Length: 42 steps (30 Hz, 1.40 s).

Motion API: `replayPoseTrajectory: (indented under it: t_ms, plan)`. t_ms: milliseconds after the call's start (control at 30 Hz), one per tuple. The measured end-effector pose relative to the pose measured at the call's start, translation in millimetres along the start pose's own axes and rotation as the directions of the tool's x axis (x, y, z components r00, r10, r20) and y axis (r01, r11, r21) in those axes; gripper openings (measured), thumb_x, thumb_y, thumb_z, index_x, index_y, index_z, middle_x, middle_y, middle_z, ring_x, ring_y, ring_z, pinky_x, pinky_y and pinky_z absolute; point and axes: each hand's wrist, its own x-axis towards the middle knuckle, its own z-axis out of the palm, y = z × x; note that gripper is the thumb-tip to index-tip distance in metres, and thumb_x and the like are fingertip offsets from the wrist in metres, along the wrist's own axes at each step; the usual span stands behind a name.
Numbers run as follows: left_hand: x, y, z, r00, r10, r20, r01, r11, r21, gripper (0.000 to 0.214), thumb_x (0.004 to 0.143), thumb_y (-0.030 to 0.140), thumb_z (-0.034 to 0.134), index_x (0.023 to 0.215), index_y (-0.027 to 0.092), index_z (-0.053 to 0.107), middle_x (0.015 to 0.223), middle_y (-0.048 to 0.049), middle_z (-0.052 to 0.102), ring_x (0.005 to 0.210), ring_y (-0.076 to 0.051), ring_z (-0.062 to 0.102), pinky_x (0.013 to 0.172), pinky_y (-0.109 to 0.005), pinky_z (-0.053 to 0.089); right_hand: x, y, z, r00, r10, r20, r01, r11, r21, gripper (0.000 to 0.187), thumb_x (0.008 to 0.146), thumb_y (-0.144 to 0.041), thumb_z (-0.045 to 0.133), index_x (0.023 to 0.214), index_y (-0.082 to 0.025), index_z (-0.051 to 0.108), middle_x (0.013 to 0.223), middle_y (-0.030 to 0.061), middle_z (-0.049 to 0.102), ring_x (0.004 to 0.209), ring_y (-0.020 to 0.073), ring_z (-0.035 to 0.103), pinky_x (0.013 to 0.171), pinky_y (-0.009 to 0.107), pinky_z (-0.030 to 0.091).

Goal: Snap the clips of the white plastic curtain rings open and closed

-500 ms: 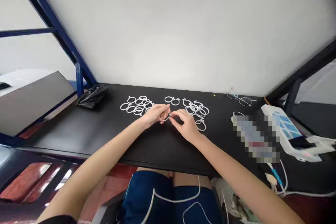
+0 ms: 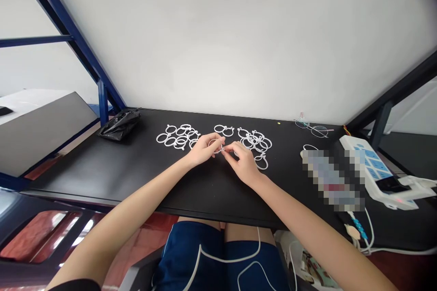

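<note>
— What stands behind the black counter (image 2: 112, 168)?
— A plain white wall (image 2: 221, 32), evenly lit.
— And at the sides?
— A blue beam (image 2: 68, 32) slants up at left, with a short blue post (image 2: 103, 102) below it. A black beam (image 2: 396, 93) slants up at right.
— Further left?
— A grey table (image 2: 44, 127), apart from the counter. Below, the floor (image 2: 27, 241) is reddish and glossy.

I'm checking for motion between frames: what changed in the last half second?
The left hand and right hand, still pinching one white ring between them, lifted it slightly. Nothing was taken up or let go. Ring piles, black bag and power strip stayed put.
</note>
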Motion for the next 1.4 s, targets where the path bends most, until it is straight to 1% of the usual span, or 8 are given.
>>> replayPoseTrajectory:
  t_ms: [167,233,400,600,900,1167,1267,1400]
  plan:
    - [-6,5,4.0,0.988,0.157,-0.014,-0.155,0.984,0.082,0.032,0.088,0.047,0.056,0.086,0.015,0.056,0.069,0.0011,0.056,0.06,-0.008,0.052,0.054,-0.019,0.045,1,-2,-1,0.999,0.003,-0.032,-0.002,1.0,0.027,0.009,0.094,-0.021,0.053,0.085,-0.021,0.056,0.08,0.0026,0.059,0.076,0.0171,0.057,0.069,0.032,0.047]
    - [-7,6,4.2,0.984,0.176,-0.019,-0.172,0.978,0.118,0.03,0.089,0.045,0.057,0.09,0.015,0.056,0.072,0.0001,0.059,0.062,-0.009,0.054,0.055,-0.02,0.044,1,-2,-1,0.999,0.004,-0.042,-0.003,1.0,0.025,0.009,0.094,-0.022,0.052,0.086,-0.022,0.055,0.08,0.0026,0.058,0.076,0.0172,0.057,0.069,0.032,0.047]
    - [-8,9,4.4,0.977,0.212,-0.014,-0.206,0.96,0.188,0.029,0.086,0.042,0.062,0.1,0.018,0.054,0.068,0.0029,0.055,0.061,-0.009,0.05,0.054,-0.019,0.039,-1,-2,-2,0.998,0.003,-0.067,0.0,0.999,0.053,0.008,0.096,-0.024,0.05,0.091,-0.022,0.056,0.082,0.0032,0.059,0.077,0.0176,0.057,0.072,0.034,0.049]
    - [-10,7,4.7,0.951,0.305,-0.045,-0.284,0.922,0.263,0.032,0.081,0.043,0.068,0.093,0.018,0.052,0.065,0.0034,0.056,0.058,-0.009,0.051,0.057,-0.021,0.042,0,-5,-2,0.999,0.008,-0.051,-0.002,0.992,0.123,0.01,0.097,-0.025,0.048,0.095,-0.023,0.057,0.086,0.0039,0.061,0.077,0.017,0.059,0.071,0.033,0.051]
    - [-10,6,4.4,0.955,0.294,-0.032,-0.272,0.916,0.295,0.031,0.082,0.043,0.066,0.09,0.018,0.05,0.063,0.0037,0.056,0.056,-0.008,0.051,0.056,-0.02,0.043,0,-5,-1,0.997,-0.001,-0.076,0.01,0.992,0.123,0.01,0.095,-0.023,0.05,0.091,-0.022,0.059,0.083,0.0026,0.061,0.072,0.0151,0.06,0.068,0.031,0.052]
    - [-11,10,3.9,0.958,0.287,-0.021,-0.267,0.913,0.307,0.031,0.083,0.044,0.065,0.087,0.018,0.049,0.059,0.0055,0.051,0.054,-0.008,0.046,0.055,-0.021,0.04,0,-5,-2,0.998,0.006,-0.062,0.001,0.992,0.123,0.01,0.093,-0.022,0.051,0.086,-0.022,0.057,0.082,0.0027,0.063,0.071,0.0155,0.06,0.068,0.031,0.051]
    - [-12,11,3.7,0.96,0.279,-0.027,-0.26,0.922,0.287,0.031,0.083,0.045,0.065,0.086,0.018,0.05,0.059,0.0058,0.05,0.054,-0.008,0.045,0.056,-0.021,0.039,0,-6,-3,0.998,0.01,-0.056,-0.004,0.995,0.102,0.009,0.094,-0.025,0.051,0.088,-0.022,0.057,0.08,0.0019,0.063,0.068,0.0149,0.06,0.066,0.03,0.05]
    - [-12,11,4.7,0.972,0.237,-0.014,-0.229,0.952,0.205,0.029,0.085,0.043,0.063,0.088,0.017,0.05,0.06,0.0049,0.053,0.055,-0.008,0.05,0.057,-0.021,0.041,-1,-7,-5,1.0,-0.022,0.008,0.022,1.0,0.021,0.015,0.097,-0.026,0.045,0.09,-0.021,0.057,0.075,0.0016,0.06,0.064,0.0141,0.056,0.062,0.027,0.045]
